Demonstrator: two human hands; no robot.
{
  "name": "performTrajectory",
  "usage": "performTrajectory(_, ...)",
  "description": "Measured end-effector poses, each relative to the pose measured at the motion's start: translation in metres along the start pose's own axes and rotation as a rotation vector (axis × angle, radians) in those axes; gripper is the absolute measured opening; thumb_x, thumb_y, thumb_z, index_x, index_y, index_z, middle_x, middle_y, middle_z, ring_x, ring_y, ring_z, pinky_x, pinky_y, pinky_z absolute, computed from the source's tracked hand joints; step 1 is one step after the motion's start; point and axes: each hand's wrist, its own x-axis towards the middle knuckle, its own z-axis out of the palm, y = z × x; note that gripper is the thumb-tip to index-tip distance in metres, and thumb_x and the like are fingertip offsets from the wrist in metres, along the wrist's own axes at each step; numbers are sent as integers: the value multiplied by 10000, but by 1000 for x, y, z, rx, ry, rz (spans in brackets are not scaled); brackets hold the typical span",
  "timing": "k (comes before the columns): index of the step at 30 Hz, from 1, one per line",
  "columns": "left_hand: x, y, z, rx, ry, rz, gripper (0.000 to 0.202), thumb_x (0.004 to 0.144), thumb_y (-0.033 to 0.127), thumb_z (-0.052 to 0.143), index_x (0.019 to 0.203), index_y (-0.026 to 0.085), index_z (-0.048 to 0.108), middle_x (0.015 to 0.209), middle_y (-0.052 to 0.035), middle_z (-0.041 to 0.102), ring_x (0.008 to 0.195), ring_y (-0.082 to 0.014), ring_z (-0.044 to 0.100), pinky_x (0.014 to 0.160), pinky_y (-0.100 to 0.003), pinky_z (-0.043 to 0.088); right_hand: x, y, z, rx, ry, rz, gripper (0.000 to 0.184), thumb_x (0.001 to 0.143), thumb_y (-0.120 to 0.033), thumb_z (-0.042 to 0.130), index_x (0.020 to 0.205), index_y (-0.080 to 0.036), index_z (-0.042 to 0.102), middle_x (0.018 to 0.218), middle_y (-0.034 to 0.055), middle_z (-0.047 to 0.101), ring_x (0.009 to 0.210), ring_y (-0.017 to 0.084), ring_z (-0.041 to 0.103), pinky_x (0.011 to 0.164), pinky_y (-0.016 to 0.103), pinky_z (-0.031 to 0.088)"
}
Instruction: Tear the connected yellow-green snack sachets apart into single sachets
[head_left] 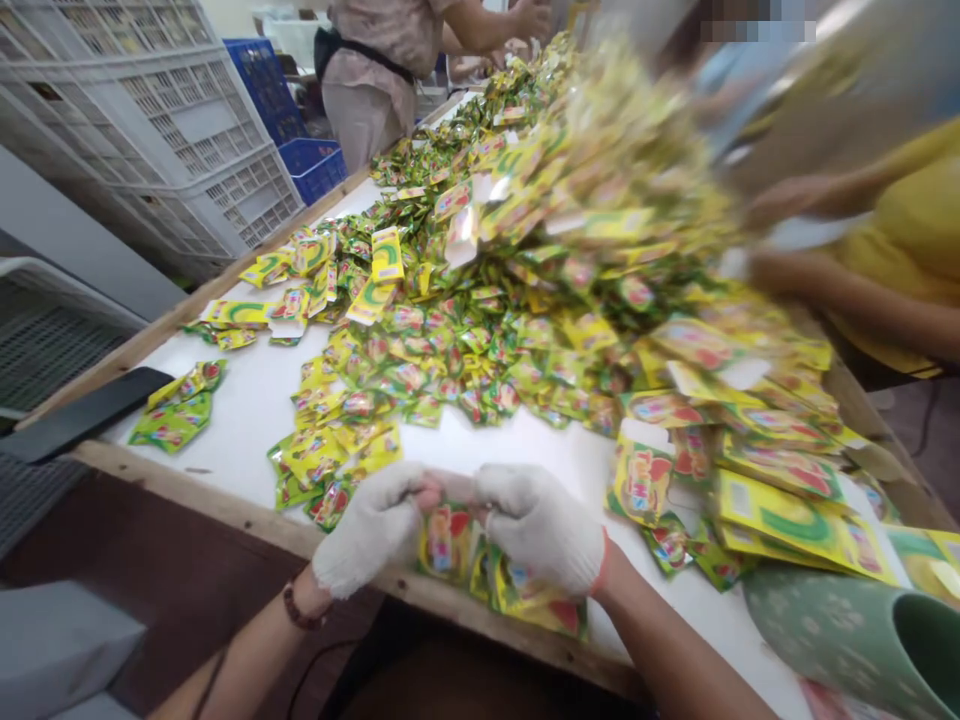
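Both my hands wear white knit gloves and meet at the near edge of the table. My left hand (371, 528) and my right hand (541, 527) are both closed, pinching the top of a strip of small yellow-green sachets (450, 540) that hangs down over the table edge. More sachets of the strip (525, 600) bunch below my right hand. A huge heap of the same sachets (525, 300) covers the white table (247, 400) in front of me.
A black phone (82, 412) lies on the table's left wooden rim. White and blue crates (172, 130) are stacked at far left. One person stands at the far end (375, 70); another in yellow (900, 250) works at right. A green patterned object (847, 630) sits near right.
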Motion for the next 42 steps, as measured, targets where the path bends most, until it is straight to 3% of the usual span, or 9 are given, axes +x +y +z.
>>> performTrajectory(3, 5, 5, -6, -162, -32, -37, 260, 743, 269, 633, 984, 174, 608, 845, -29, 666, 773, -165, 625, 703, -288, 516, 2, -2, 5, -35, 19, 42, 172, 763, -91, 499, 749, -182, 644, 649, -28, 567, 597, 117, 500, 567, 227, 351)
performTrajectory(7, 11, 11, -14, 96, -101, 43, 103, 745, 219, 613, 805, 167, 678, 765, -24, 680, 757, -165, 623, 729, -279, 492, 3, -2, 8, 37, 84, 106, 221, 792, -115, 519, 967, -187, 634, 761, 0, 652, 691, 147, 573, 655, 242, 406)
performTrajectory(12, 9, 17, -20, 199, -160, 114, 186, 814, 281, 558, 800, 165, 702, 808, -21, 693, 786, -156, 618, 738, -246, 464, 1, -6, 6, -31, -19, 51, 196, 862, -188, 490, 726, -184, 633, 642, -16, 605, 599, 122, 526, 569, 224, 358)
performTrajectory(18, 15, 32, -24, 166, -264, -72, 193, 775, 301, 567, 715, 147, 667, 591, 38, 543, 550, -89, 434, 524, -198, 341, 1, -7, 10, 85, 24, 139, 164, 873, -224, 520, 835, -198, 677, 711, -13, 654, 648, 131, 571, 596, 222, 390)
performTrajectory(22, 16, 32, -24, 159, -271, -108, 163, 752, 281, 581, 712, 146, 664, 573, 51, 508, 524, -75, 383, 494, -188, 302, 2, -8, 11, 185, 50, 182, 132, 839, -204, 554, 834, -190, 685, 739, -11, 667, 683, 144, 588, 614, 224, 417)
performTrajectory(28, 9, 29, -22, 184, -229, -12, 189, 785, 272, 542, 718, 148, 668, 627, 31, 554, 585, -93, 445, 552, -189, 362, 0, -14, 6, 109, 55, 158, 269, 842, -190, 518, 576, -176, 561, 567, -30, 500, 591, 118, 485, 550, 216, 349)
performTrajectory(33, 10, 33, -22, 226, -275, 2, 214, 811, 267, 533, 680, 150, 655, 528, 55, 476, 512, -73, 391, 502, -178, 326, 0, -16, 3, 151, 39, 185, 217, 834, -173, 508, 634, -181, 591, 589, -36, 532, 588, 110, 488, 557, 205, 359)
performTrajectory(37, 9, 32, -23, 255, -257, 79, 200, 814, 266, 563, 718, 158, 700, 596, 17, 614, 566, -98, 510, 575, -199, 421, -3, -13, -1, 59, -30, 121, 236, 835, -159, 488, 612, -183, 562, 594, -34, 524, 594, 112, 491, 562, 209, 351)
performTrajectory(42, 0, 13, -19, 185, -175, 265, 152, 814, 255, 599, 844, 202, 738, 820, -61, 731, 764, -173, 645, 740, -292, 516, -7, -11, -2, -117, -150, -30, 203, 779, -68, 456, 718, -196, 600, 684, -18, 551, 617, 121, 499, 583, 224, 346)
